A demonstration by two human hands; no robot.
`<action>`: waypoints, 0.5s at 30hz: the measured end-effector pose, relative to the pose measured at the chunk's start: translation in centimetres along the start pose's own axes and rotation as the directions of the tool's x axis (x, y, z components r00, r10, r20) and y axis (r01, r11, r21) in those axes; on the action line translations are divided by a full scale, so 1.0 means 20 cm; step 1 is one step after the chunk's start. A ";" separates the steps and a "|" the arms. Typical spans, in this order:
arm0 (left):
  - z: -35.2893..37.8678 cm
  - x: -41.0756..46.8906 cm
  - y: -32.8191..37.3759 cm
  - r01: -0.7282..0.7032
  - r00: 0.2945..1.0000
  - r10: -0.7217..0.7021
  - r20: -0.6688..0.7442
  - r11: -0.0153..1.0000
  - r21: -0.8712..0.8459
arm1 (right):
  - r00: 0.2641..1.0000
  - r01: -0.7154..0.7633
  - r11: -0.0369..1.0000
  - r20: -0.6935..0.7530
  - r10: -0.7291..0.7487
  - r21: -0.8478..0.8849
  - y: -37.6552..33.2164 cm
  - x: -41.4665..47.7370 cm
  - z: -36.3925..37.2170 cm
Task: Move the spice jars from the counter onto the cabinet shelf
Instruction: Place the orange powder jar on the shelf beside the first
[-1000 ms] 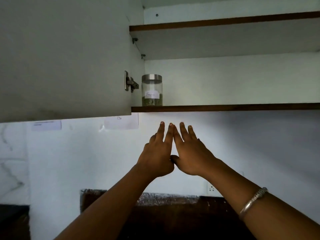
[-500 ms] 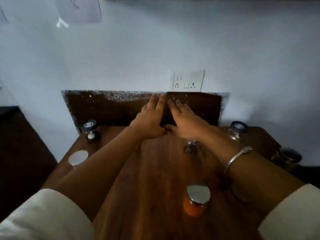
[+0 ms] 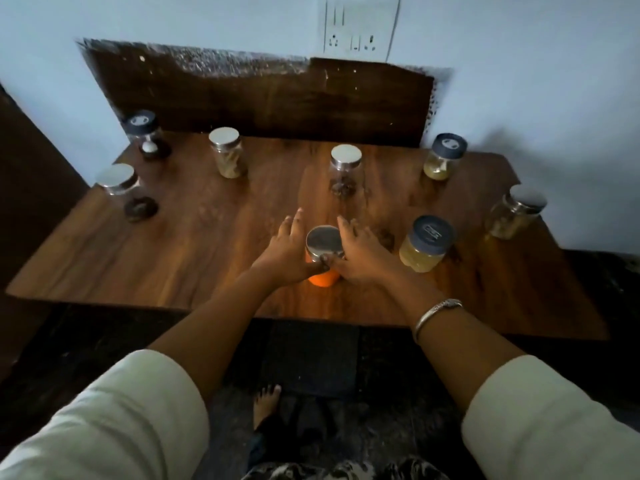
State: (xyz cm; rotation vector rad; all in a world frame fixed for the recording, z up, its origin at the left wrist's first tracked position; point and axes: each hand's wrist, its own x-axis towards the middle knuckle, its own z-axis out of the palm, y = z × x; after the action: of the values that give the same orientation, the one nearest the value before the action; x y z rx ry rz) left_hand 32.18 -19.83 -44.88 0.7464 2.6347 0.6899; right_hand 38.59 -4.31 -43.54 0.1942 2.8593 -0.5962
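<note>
The table (image 3: 207,244) is glossy brown wood grain. On it, the orange jar (image 3: 322,277) has a brushed metal lid (image 3: 323,241); right of it, a clear jar (image 3: 423,252) wears a matt dark plastic lid. The sleeves (image 3: 114,417) are soft pale cloth.

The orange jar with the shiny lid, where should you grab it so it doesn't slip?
Grip the orange jar around its round glass body just below the metal lid, coming from the two sides. It stands upright near the counter's front edge with clear space beside it. The left hand and right hand already cup it this way, thumbs in front, probably a steady hold.
</note>
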 end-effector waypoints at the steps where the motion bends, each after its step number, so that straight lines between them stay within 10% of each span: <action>1: 0.03 0.00 -0.01 0.015 1.000 -0.015 0.006 1.000 -0.008 | 1.000 -0.011 1.000 0.000 0.011 0.024 0.01 0.00 0.03; 15: 0.25 0.04 -0.03 0.144 0.989 -0.125 0.076 0.933 -0.329 | 0.985 -0.127 0.958 -0.076 0.152 0.259 0.02 0.10 0.26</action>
State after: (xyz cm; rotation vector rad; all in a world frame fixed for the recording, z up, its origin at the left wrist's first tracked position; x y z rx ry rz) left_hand 33.35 -18.10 -49.53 0.4738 2.4022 1.0260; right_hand 37.68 -5.78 -48.77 0.4738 2.8195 -0.9450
